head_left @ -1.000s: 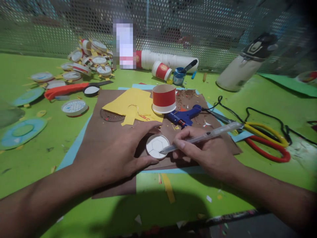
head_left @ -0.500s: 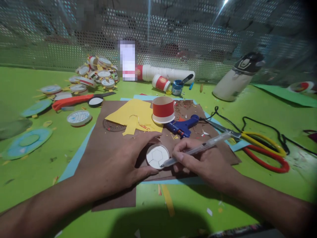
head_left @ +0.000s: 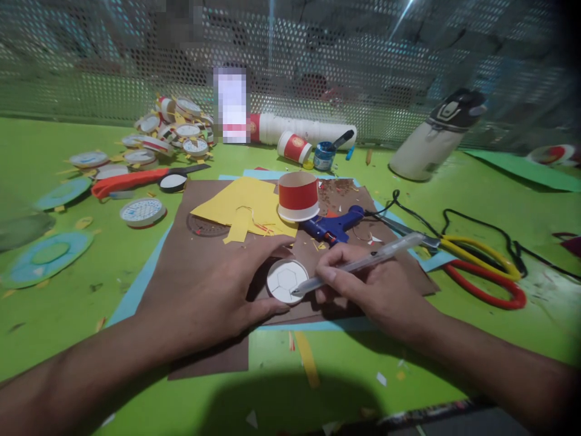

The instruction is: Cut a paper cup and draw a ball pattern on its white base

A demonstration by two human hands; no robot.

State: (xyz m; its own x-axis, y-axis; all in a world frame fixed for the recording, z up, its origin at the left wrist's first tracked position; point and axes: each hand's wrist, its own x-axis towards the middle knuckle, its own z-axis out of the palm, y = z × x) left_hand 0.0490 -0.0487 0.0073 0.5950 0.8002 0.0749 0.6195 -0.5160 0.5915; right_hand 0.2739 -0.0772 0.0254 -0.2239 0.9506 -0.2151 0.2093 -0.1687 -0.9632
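Note:
My left hand (head_left: 204,290) curves round a small white disc (head_left: 282,292), apparently a cut-off paper cup base, with the thumb at its near edge and the forefinger arched above. Drawn on the disc is a hexagon with short lines running out toward the rim. A clear-barrelled pen (head_left: 381,253) is pinched in my right hand (head_left: 358,281), its tip touching the lower right of the disc. Brown paper (head_left: 181,339) lies under both hands. Just beyond stand a red and white cut paper cup (head_left: 298,195) and a blue glue gun (head_left: 338,224).
Scissors (head_left: 481,248) with yellow and red handles lie at the right, beside a black cord (head_left: 481,221). A bottle (head_left: 429,142) leans behind. Yellow paper (head_left: 245,203) lies ahead. An orange-handled cutter (head_left: 131,181) and many decorated discs (head_left: 186,130) are on the left.
The pen tip has shifted slightly inward from the disc's near rim. Both hands keep about the same hold, and the whole view has moved a little.

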